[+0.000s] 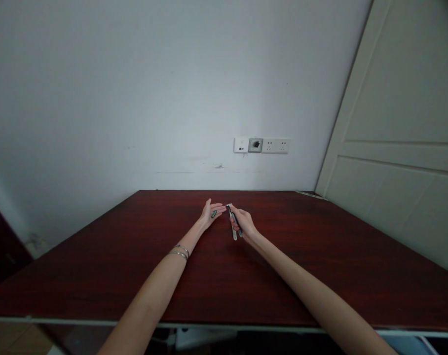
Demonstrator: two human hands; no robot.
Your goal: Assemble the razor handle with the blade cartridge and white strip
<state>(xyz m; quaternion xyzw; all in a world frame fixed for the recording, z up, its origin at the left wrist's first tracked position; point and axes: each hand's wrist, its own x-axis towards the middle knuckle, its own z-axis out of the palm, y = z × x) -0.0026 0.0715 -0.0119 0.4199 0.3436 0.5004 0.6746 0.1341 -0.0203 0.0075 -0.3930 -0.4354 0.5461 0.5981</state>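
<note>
Both my hands hover over the far middle of a dark red-brown table (pixel 320 266). My left hand (pixel 210 214) is turned palm up with its fingers stretched out, and a small dark green piece (pixel 214 214) lies on the palm. My right hand (pixel 242 223) is closed round a slim tool (pixel 233 222) with a dark grip, a pale lower end and a small metal head pointing toward the left hand. The tool's head is close to the left fingertips, not touching them. Two thin bracelets (pixel 180 251) sit on my left wrist.
A white wall rises behind the table, with a row of sockets (pixel 261 145) above its far edge. A pale panelled door (pixel 397 148) stands at the right. A thin light strip (pixel 311 195) lies at the table's far right corner.
</note>
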